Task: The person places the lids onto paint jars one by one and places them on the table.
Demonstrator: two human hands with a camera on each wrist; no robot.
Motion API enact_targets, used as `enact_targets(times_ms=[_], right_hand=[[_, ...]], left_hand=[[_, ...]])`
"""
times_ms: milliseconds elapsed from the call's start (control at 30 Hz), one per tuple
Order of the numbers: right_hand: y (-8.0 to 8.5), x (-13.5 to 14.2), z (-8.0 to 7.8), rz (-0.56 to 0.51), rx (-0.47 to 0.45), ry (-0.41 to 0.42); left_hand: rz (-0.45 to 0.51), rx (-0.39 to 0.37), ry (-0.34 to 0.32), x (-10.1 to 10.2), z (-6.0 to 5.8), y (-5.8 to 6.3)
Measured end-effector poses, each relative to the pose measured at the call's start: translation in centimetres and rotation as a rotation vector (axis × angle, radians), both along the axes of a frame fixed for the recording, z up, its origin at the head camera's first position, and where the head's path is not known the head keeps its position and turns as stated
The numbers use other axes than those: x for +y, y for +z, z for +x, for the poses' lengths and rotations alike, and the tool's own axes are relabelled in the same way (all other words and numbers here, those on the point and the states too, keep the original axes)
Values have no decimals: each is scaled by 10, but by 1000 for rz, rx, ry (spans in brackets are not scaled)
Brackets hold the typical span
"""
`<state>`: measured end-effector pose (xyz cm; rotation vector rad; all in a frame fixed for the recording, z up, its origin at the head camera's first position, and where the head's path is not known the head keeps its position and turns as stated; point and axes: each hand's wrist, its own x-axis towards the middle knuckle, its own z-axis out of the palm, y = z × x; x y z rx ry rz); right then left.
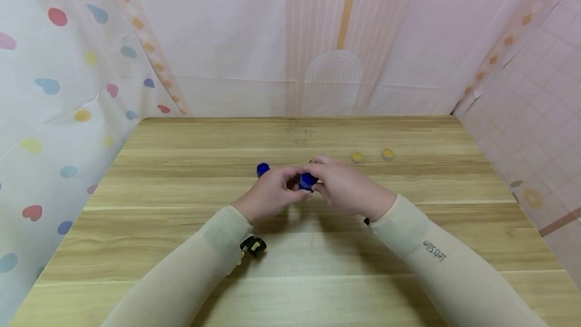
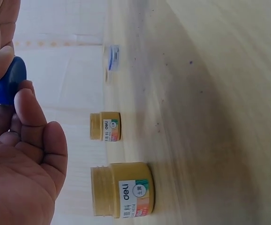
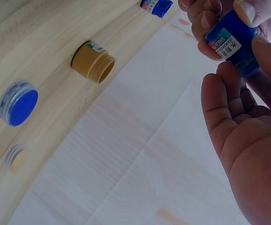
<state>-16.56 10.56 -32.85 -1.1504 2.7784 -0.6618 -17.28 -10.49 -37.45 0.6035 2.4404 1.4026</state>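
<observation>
Between my two hands is a small blue paint jar point(image 3: 233, 42) with a printed label. My left hand point(image 1: 268, 193) grips its body, with thumb and fingers at its sides. With thumb and fingers my right hand point(image 1: 347, 185) holds it around the top end; other right fingers point(image 3: 215, 103) reach out below it in the right wrist view. The hands partly hide the jar. A second blue jar point(image 1: 262, 169) stands just beyond my left hand.
Two yellow-brown paint jars, a nearer one point(image 2: 133, 190) and a farther one point(image 2: 109, 126), stand lidless on the wooden table point(image 1: 299, 296). A blue lid point(image 3: 19, 103) and two yellow lids, one nearer point(image 1: 357, 157) and one farther right point(image 1: 388, 154), lie on it. Patterned cloth point(image 1: 227, 39) hangs behind.
</observation>
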Motion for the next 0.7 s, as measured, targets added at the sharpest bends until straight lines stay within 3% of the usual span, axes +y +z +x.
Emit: enact_targets(times_ms=[267, 600, 700], right_hand=[[3, 2, 2, 22, 4, -3], [3, 9, -2, -20, 65, 127], [3, 11, -3, -27, 30, 94]], left_hand=[[-25, 37, 23, 3, 3, 0], [-7, 29, -32, 2, 0, -2], [1, 37, -10, 3, 1, -3]])
